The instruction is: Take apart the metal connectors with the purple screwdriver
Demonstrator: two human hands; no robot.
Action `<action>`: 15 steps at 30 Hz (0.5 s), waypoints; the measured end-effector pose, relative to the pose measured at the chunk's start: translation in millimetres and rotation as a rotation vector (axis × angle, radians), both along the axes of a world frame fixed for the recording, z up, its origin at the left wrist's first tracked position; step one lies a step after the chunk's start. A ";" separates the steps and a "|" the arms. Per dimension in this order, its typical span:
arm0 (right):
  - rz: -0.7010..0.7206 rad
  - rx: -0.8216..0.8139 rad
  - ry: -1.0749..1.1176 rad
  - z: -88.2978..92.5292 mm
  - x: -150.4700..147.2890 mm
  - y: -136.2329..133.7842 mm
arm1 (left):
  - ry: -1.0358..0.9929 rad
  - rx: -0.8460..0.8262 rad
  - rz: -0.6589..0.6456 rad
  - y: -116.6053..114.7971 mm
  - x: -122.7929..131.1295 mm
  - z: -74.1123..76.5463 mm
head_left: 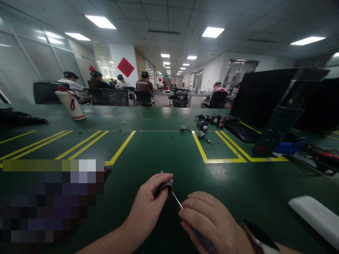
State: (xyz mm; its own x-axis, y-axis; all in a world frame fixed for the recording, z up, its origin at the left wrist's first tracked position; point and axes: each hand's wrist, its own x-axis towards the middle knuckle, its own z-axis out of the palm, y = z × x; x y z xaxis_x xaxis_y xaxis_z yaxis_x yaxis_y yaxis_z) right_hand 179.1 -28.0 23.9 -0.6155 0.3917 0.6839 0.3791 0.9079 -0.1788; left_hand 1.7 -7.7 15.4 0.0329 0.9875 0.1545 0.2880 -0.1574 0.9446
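Observation:
My left hand [148, 201] is closed around a small dark cylindrical part [167, 186], its round open end turned towards my right hand. My right hand [209, 218] grips a screwdriver [178, 201] by its dark handle. The thin metal shaft slants up and left, and its end meets the open end of the cylindrical part. Whether the tip sits inside or only at the rim, I cannot tell. Below the shaft, a tiny black piece [176, 209] lies on the green table [159, 148]. A watch [259, 236] is on my right wrist.
Two small metal parts with thin shafts [204, 137] lie ahead, near several dark motor-like parts [203, 125]. A dark upright cylinder [278, 123] stands right, beside assorted tools [320, 155]. A white object [315, 215] lies near right; a paper cup [71, 104] stands far left. Several people sit beyond.

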 end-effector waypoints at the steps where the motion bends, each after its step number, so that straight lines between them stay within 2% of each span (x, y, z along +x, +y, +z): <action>1: -0.005 0.004 0.004 0.4 -0.1 -0.1 | -0.004 -0.001 -0.001 -0.1 0.0 -0.2; 6: -0.022 0.032 0.000 -1.6 -0.6 0.9 | -0.011 -0.008 -0.004 0.0 0.8 -1.1; 11: 0.020 0.010 0.002 0.3 0.9 0.2 | -0.008 -0.040 0.004 0.2 1.3 1.7; 13: 0.039 -0.053 0.087 4.9 3.3 -0.9 | -0.032 -0.069 0.012 0.7 0.5 3.2; 15: 0.021 -0.216 0.220 9.7 6.2 -1.2 | -0.071 -0.112 0.037 1.9 -0.8 4.2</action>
State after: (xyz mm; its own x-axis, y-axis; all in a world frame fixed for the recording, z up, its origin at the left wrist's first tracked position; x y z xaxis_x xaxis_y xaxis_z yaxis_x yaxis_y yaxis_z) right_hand 185.3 -29.2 33.6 -0.4710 0.5313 0.7042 0.2916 0.8471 -0.4442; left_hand 0.8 -5.8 19.6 -0.0112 0.9990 0.0434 0.2238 -0.0398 0.9738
